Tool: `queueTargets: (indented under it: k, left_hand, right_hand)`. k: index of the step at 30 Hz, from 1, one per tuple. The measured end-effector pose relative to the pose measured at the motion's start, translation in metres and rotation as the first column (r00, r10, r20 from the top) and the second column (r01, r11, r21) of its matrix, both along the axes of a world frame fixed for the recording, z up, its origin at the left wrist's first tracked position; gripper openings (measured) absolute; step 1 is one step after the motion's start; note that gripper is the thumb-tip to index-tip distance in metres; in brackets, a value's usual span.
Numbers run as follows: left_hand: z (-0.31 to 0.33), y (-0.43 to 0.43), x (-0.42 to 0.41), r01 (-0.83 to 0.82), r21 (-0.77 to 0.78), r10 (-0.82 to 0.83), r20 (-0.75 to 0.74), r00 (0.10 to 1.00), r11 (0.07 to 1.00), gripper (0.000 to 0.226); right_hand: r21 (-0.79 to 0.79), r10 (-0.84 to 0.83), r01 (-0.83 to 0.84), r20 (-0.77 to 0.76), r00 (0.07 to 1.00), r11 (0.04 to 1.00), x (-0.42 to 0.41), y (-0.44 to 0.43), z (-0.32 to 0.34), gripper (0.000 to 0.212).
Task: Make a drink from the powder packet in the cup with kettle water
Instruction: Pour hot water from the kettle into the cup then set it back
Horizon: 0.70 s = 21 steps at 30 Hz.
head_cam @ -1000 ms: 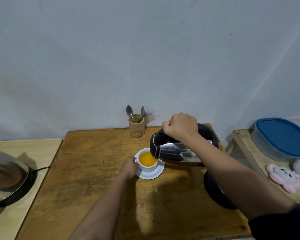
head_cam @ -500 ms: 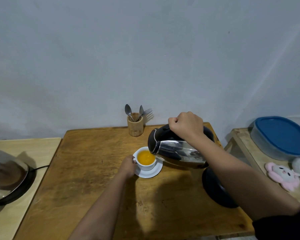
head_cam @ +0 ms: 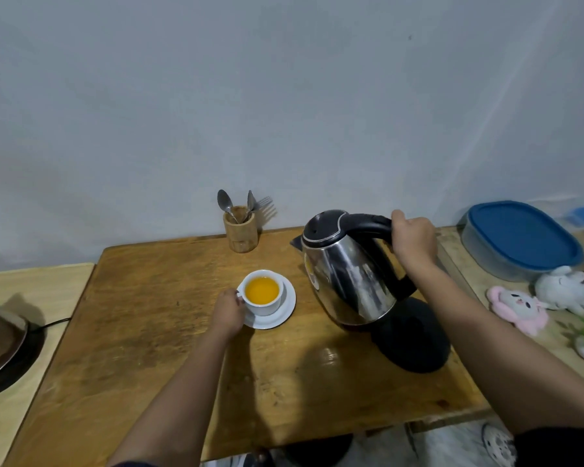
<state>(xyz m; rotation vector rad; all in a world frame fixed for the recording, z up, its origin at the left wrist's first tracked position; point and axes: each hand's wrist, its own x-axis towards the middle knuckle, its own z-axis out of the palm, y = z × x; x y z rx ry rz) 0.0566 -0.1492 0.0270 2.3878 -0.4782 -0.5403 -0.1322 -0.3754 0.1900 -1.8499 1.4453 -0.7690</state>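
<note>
Beside the cutlery holder (head_cam: 240,228), right grip (head_cam: 413,238) clutches kettle (head_cam: 348,271); left grip (head_cam: 228,310) pinches cup (head_cam: 263,292)

A plain pale grey wall (head_cam: 284,96) is seen behind a worn brown wooden tabletop (head_cam: 169,332). It is flanked by a lighter wooden surface (head_cam: 21,284) on the left and another (head_cam: 466,261) on the right. Speckled floor (head_cam: 445,446) is glimpsed below.

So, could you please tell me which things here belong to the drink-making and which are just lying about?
In use: cup, saucer, kettle, kettle base, left hand, right hand.
Lying about: cutlery holder, blue-lidded container, plush toys.
</note>
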Motion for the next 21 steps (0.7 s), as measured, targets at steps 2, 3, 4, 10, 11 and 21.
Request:
queueTargets:
  k: [2, 3, 4, 10, 11, 21]
  left_hand:
    - [-0.003, 0.000, -0.002, -0.038, -0.043, 0.040, 0.033, 0.999, 0.998, 0.025]
    - [-0.004, -0.001, -0.004, -0.061, -0.067, 0.064, 0.045, 0.997, 0.996, 0.026]
    - [-0.005, -0.001, -0.006, -0.083, -0.089, 0.088, 0.059, 0.994, 0.993, 0.027]
    - [-0.009, -0.007, -0.017, -0.215, -0.181, 0.226, 0.045, 0.973, 0.960, 0.030]
    - [-0.008, -0.009, -0.018, -0.234, -0.189, 0.245, 0.037, 0.969, 0.954, 0.030]
    - [-0.010, -0.017, -0.027, -0.427, -0.277, 0.415, -0.104, 0.904, 0.861, 0.030]
  right_hand:
    - [-0.002, -0.049, 0.049, 0.046, 0.998, 0.999, -0.016, -0.006, -0.007, 0.044]
    - [-0.010, -0.067, 0.067, 0.060, 0.996, 0.998, -0.023, -0.008, -0.010, 0.043]
    - [-0.014, -0.079, 0.081, 0.064, 0.995, 0.997, -0.031, -0.011, -0.013, 0.042]
    - [0.026, -0.230, 0.228, 0.137, 0.964, 0.973, -0.078, -0.023, -0.030, 0.044]
    - [0.055, -0.267, 0.261, 0.170, 0.949, 0.964, -0.085, -0.023, -0.032, 0.043]
    - [0.284, -0.433, 0.341, 0.392, 0.811, 0.896, -0.136, -0.020, -0.042, 0.031]
